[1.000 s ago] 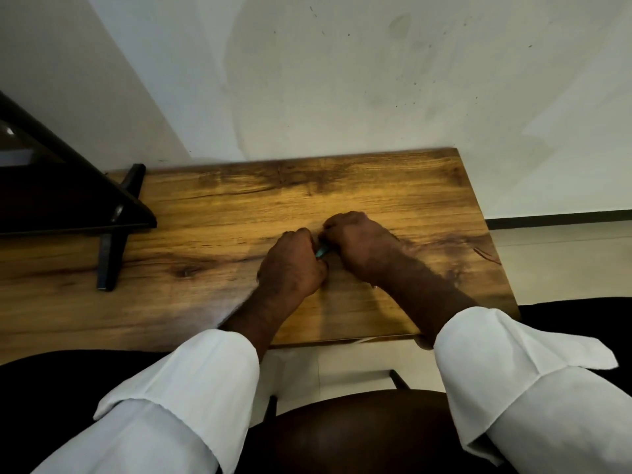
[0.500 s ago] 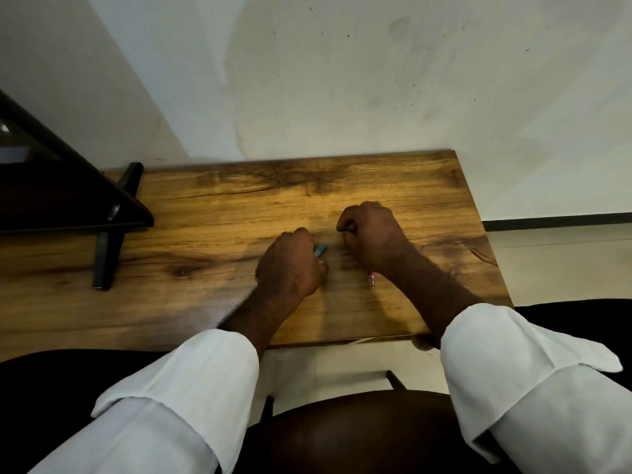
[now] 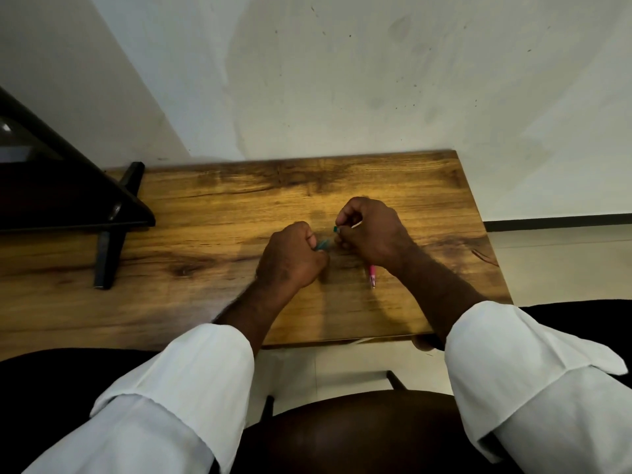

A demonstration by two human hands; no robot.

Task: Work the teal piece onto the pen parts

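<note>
While the right hand [image 3: 372,234] pinches a thin refill with a green tip [image 3: 335,229], the left hand [image 3: 290,258] curls round a teal barrel [image 3: 322,244] just beside it, so I'd say the pen's apart, not yet joined. A pink pen [image 3: 371,275] lies on the table [image 3: 205,234] under the right wrist.

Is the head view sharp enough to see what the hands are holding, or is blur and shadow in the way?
Head view: the left hand grips a teal piece smeared by motion blur; the right hand pinches a sharper green-tipped piece; the pink pen lies crisp on the table; wide-angle bending at the edges; hand shadows darken the wood between.
</note>
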